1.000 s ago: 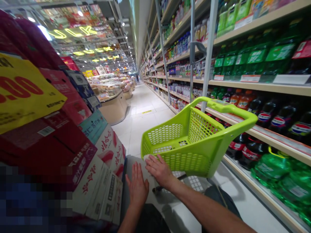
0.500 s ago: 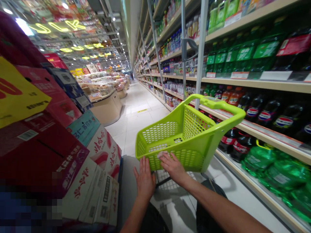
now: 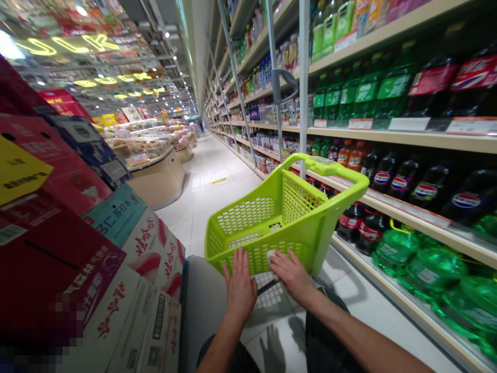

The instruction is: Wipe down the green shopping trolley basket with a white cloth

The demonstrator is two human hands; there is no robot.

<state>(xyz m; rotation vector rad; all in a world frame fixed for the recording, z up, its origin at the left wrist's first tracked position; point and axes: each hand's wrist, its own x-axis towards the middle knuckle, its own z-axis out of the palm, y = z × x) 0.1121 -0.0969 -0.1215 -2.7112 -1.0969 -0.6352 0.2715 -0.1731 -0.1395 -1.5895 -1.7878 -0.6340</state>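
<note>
A lime-green plastic shopping cart (image 3: 301, 230) with perforated sides stands in front of me, its basket showing no goods. My left hand (image 3: 240, 285) rests flat against the near side of the basket, fingers stretched out and holding nothing. Farther right on that same side is my right hand (image 3: 291, 274), its fingers pressing a small crumpled white tissue or wipe (image 3: 271, 255) to the perforated panel. Most of the wipe is hidden beneath the fingers.
Shelves of drinks line the right side, with green soda bottles (image 3: 396, 85) and large green bottles (image 3: 438, 269) low down. Stacked drink cartons (image 3: 149, 243) stand close on my left. A tiled aisle (image 3: 213, 166) runs ahead past a rounded display counter (image 3: 157, 181).
Both hands have slid right along the basket's side toward the handle end, the right one with the wipe. The view has turned slightly right, so the cart appears farther left.
</note>
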